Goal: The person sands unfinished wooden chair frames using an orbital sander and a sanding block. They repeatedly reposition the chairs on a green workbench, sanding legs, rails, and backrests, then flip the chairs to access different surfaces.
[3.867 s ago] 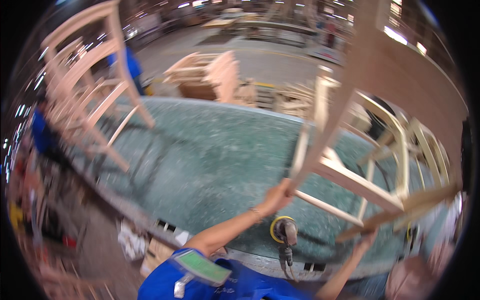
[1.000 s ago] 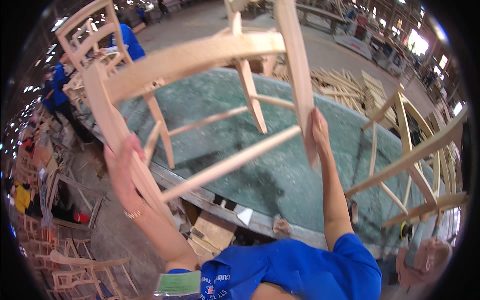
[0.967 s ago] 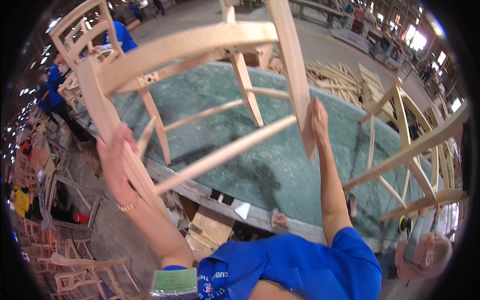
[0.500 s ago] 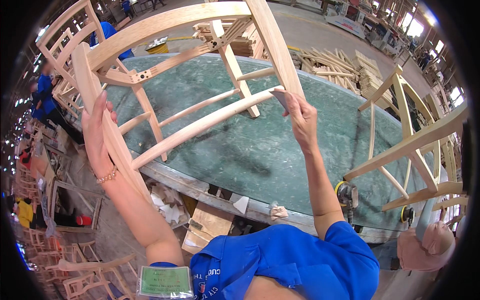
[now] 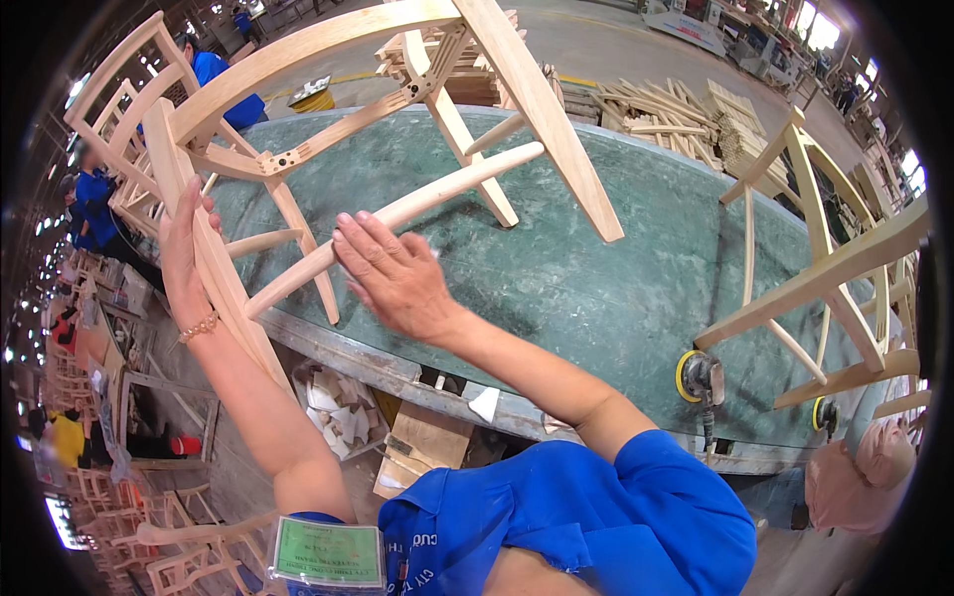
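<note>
A bare wooden chair frame (image 5: 328, 45) is tilted over the green-topped table. My left hand (image 5: 182, 253) is closed around its near-left leg (image 5: 221, 273), thumb along the top and fingertips showing at the inner side. My right hand (image 5: 397, 283) lies across the round stretcher (image 5: 437, 196), left of its middle, fingers stretched together and bent over the wood. The grey sandpaper seen in that hand a moment ago is hidden now, apparently between palm and stretcher. Dark screw heads show on the brace (image 5: 348, 139) beneath the seat rail.
The green table (image 5: 596, 328) carries a second chair frame (image 5: 815, 238) at the right and a yellow-rimmed sander (image 5: 699, 375). Under the near edge sits a box of paper scraps (image 5: 338, 417). Stacked wood (image 5: 661, 114) lies beyond; a person in blue (image 5: 219, 84) works at the far left.
My right hand has slid left along the stretcher from its right end, turning palm down; the sandpaper has gone out of sight. My left hand keeps its hold, and the chair frame has shifted slightly.
</note>
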Tool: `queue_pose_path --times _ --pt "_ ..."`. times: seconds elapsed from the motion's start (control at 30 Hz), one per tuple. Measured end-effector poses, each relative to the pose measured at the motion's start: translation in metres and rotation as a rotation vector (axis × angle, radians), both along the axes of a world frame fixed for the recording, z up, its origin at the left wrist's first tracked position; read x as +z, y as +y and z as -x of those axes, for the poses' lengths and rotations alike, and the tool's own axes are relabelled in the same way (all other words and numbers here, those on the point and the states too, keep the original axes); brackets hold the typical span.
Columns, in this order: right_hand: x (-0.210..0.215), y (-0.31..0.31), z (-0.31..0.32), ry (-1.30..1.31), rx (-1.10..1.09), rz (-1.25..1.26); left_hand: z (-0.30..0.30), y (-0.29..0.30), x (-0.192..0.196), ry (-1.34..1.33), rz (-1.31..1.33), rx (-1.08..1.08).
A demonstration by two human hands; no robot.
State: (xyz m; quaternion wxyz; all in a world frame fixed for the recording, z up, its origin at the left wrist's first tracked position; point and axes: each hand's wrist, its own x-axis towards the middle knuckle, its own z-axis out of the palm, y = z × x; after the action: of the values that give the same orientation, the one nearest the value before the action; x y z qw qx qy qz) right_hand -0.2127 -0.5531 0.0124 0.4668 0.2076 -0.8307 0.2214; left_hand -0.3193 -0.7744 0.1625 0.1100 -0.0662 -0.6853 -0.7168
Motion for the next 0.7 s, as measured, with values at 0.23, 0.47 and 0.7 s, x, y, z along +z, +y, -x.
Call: queue_pose_path --times 0.23,0.47,0.7 --pt "-0.031 0.091 -0.003 -0.118 0.028 0.511 -0.007 0.006 0.001 -0.01 0.001 0.039" --pt "-0.04 0.13 -0.012 -0.297 0.986 2.253 -0.022 0.009 -0.014 -0.005 -0.048 0.065" --pt "-0.012 0.081 -0.015 -0.342 1.317 2.279 -0.043 0.007 -0.013 0.011 -0.032 0.086"
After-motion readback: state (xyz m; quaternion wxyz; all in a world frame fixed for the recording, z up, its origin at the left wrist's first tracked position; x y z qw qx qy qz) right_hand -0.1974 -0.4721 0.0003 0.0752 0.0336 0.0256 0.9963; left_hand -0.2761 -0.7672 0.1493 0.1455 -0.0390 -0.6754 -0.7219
